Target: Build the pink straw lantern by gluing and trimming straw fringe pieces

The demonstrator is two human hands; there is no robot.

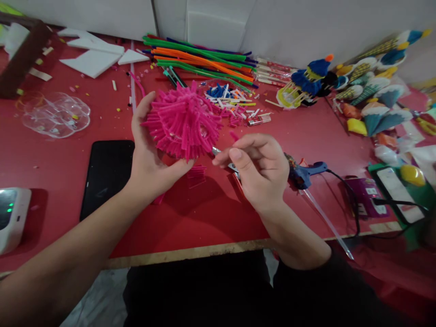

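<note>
My left hand [150, 154] is wrapped round a bushy pink pipe-cleaner ball [185, 120], holding it above the table. Short pink pieces stick out from it in layered rows. To its right, my right hand [259, 165] pinches a short pink pipe-cleaner piece [234, 136] between thumb and fingers, apart from the ball. Under the hands lies a small pile of cut pink pieces [196, 176]. A metal tool, partly hidden by my right hand, lies beneath it; I cannot tell its kind. The blue glue gun [308, 174] with a clear glue stick rests beside my right wrist.
Long coloured pipe cleaners [204, 56] lie at the back, with cut bits [228, 97] before them. A black phone [108, 175], a clear flower-shaped tray [56, 116] and a white device [13, 218] are on the left. Finished pipe-cleaner figures [374, 86] and a cable [356, 204] are right.
</note>
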